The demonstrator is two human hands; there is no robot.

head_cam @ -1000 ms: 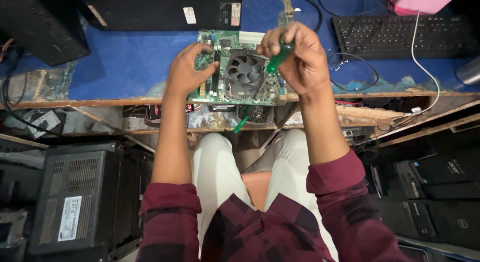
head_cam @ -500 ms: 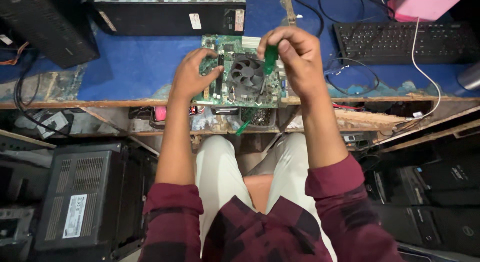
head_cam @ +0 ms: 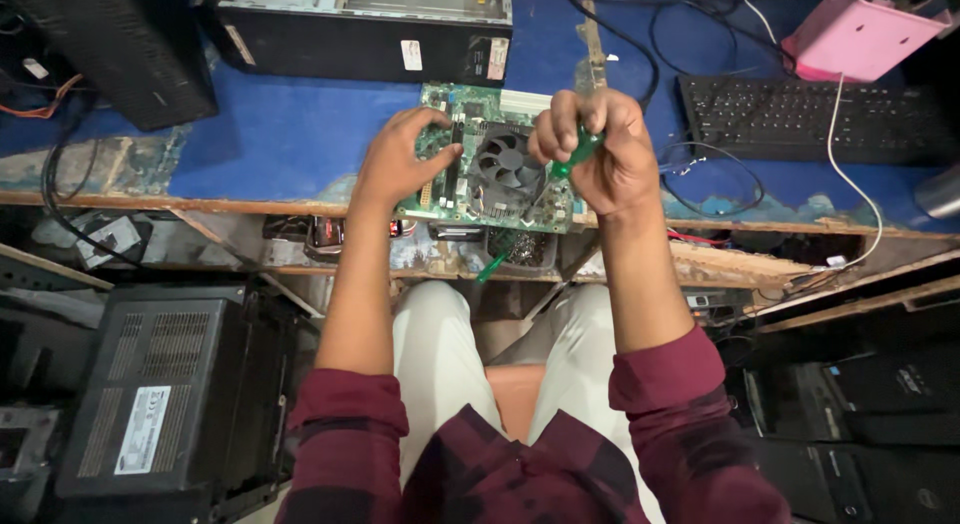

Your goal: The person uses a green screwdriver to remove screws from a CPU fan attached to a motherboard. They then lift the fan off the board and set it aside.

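Your right hand (head_cam: 600, 149) is closed in a full fist around the green handle of a screwdriver (head_cam: 572, 156), with the shaft angled down toward the right edge of the cooler fan (head_cam: 508, 164). The tip is hidden behind the fan housing and your knuckles, so you cannot tell from here which screw it sits on, or whether it is seated at all. Your left hand (head_cam: 400, 164) lies on the green motherboard (head_cam: 470, 189) with the fingers loosely curled and spread, the fingertips pressing the board's left half near the upright slots; it steadies the board and grips nothing.

The motherboard lies flat at the front edge of the blue workbench (head_cam: 280, 134), partly overhanging the worn wooden lip just above your knees. An open desktop case (head_cam: 370, 29) stands behind it, a black keyboard (head_cam: 800, 114) lies to the right, and a pink box (head_cam: 860, 34) sits in the far right corner. A black computer tower (head_cam: 160, 394) lies on the floor to your left.

As for progress, the fan and its heatsink sit squarely on the board and nothing looks lifted or loose, and no removed screws show on the bench. By that reckoning the fastening work around the cooler is in hand and unfinished.
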